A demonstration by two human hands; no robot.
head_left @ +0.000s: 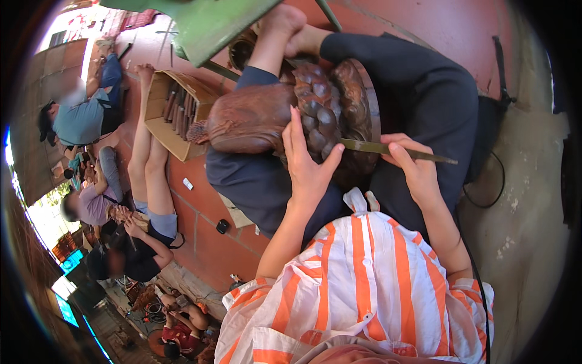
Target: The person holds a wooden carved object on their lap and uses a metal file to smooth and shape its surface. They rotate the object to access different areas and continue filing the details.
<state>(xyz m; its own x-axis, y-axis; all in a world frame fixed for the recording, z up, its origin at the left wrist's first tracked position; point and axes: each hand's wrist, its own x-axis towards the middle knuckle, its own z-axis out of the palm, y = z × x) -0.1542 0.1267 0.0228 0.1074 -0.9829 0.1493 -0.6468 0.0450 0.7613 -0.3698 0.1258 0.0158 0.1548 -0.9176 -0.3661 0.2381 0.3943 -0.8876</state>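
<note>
A dark brown carved wooden sculpture (248, 118) lies across my lap, with a smooth rounded part on the left and a cluster of rounded lumps in the middle. My left hand (308, 164) rests against those lumps, fingers stretched and thumb spread apart. Between thumb and fingers, my right hand (412, 164) grips a flat metal file (370, 146). Its left end meets the carving close to my left thumb, and its narrow pointed end sticks out to the right. My right fingertips partly cover it.
A cardboard box (159, 115) of wooden-handled tools stands left of the carving. A green chair (218, 30) is at the top. Several people sit on the left, one of them a person in black (142, 258). A small black object (222, 226) lies on the red tiles. A black cable (476, 267) runs down the right.
</note>
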